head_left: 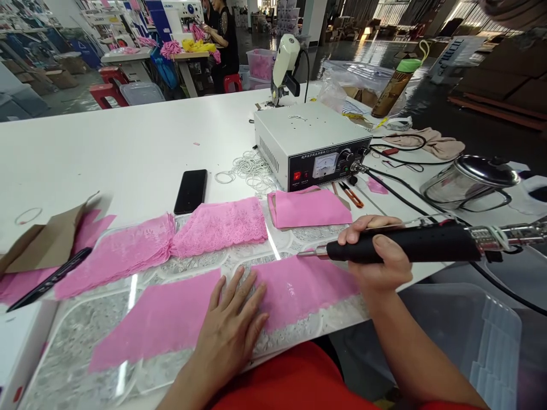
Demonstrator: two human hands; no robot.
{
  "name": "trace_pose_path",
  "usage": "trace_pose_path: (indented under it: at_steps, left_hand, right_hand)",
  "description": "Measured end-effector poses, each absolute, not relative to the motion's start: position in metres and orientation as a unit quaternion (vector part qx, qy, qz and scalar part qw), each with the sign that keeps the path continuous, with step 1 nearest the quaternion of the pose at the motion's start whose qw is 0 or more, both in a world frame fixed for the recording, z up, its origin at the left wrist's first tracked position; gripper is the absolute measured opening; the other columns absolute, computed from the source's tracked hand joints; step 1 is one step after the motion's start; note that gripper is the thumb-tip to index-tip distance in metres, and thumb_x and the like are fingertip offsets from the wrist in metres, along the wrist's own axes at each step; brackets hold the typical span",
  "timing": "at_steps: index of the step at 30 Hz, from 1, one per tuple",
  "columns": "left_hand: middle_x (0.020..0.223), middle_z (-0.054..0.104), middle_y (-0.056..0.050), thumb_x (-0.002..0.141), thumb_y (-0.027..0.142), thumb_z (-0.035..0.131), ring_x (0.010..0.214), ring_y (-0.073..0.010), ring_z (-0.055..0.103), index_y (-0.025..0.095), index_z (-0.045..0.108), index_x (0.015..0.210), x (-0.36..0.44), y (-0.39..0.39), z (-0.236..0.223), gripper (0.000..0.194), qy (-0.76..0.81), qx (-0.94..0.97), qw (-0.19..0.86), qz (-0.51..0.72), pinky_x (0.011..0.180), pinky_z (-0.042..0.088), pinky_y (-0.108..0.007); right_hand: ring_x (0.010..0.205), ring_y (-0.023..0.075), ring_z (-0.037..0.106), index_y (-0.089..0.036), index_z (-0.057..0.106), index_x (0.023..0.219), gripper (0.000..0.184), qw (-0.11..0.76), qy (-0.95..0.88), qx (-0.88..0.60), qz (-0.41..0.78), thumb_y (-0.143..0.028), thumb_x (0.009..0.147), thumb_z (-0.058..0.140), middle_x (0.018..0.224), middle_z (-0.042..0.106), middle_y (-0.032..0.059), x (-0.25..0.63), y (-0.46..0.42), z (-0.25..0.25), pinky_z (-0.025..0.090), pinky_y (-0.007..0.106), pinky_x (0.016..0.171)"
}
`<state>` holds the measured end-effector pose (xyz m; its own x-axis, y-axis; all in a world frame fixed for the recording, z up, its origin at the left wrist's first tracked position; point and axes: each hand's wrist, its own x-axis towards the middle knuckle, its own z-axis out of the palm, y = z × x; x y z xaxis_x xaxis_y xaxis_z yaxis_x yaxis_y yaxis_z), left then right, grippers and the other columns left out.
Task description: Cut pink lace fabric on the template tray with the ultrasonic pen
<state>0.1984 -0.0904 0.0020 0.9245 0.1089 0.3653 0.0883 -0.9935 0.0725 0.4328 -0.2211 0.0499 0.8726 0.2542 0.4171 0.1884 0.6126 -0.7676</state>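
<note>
My left hand (237,319) lies flat, fingers spread, across the inner ends of two pink fabric pieces. One fabric piece (162,319) stretches to its left, the other piece (305,290) to its right. In my right hand (384,256) is a black-handled ultrasonic welding gun (401,244), pointing left. Its thin metal tip is at the upper edge of the right-hand piece; whether it touches the cloth I cannot tell. Just behind lie a stack of pink lace pieces (123,256), another lace piece (220,225) and a folded pink piece (311,208).
A generator box (314,131) with a lit red switch stands behind, its cable (397,196) running right. Around it are a phone (191,192), white elastic loops (254,171), orange snips (351,195) and a glass pot (465,182). A plastic bin (461,336) sits below the table's right edge.
</note>
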Motion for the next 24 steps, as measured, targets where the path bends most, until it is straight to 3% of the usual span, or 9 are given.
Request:
trace_pose_path:
  at_steps: [8, 14, 24]
  left_hand:
    - [0.144, 0.051, -0.008, 0.095, 0.022, 0.049, 0.143, -0.0289, 0.031, 0.019, 0.053, 0.136, 0.198, -0.091, 0.004, 0.041, 0.053, 0.980, 0.031, 0.188, 0.117, 0.024, -0.047]
    - [0.144, 0.050, -0.009, 0.095, 0.021, 0.050, 0.145, -0.0287, 0.029, 0.019, 0.053, 0.136, 0.198, -0.090, 0.003, 0.041, 0.047, 0.979, 0.031, 0.196, 0.118, 0.022, -0.047]
    - [0.144, 0.051, -0.009, 0.095, 0.022, 0.050, 0.143, -0.0292, 0.031, 0.020, 0.053, 0.136, 0.198, -0.088, 0.001, 0.042, 0.047, 0.980, 0.031, 0.192, 0.117, 0.024, -0.047]
  right_hand:
    - [0.052, 0.0118, 0.053, -0.020, 0.057, 0.073, 0.007, 0.850, -0.256, -0.461, 0.013, -0.022, 0.067, 0.061, 0.069, 0.056, -0.0012, 0.433, -0.221, 0.052, 0.050, 0.029, 0.049]
    - [0.049, 0.0112, 0.050, -0.019, 0.054, 0.067, 0.008, 0.863, -0.201, -0.459, -0.066, -0.023, 0.062, 0.058, 0.065, 0.053, -0.0014, 0.448, -0.233, 0.059, 0.047, 0.029, 0.046]
    - [0.050, 0.0117, 0.052, -0.019, 0.056, 0.069, 0.008, 0.854, -0.211, -0.472, -0.059, -0.024, 0.063, 0.060, 0.066, 0.055, -0.0010, 0.448, -0.236, 0.055, 0.047, 0.029, 0.048]
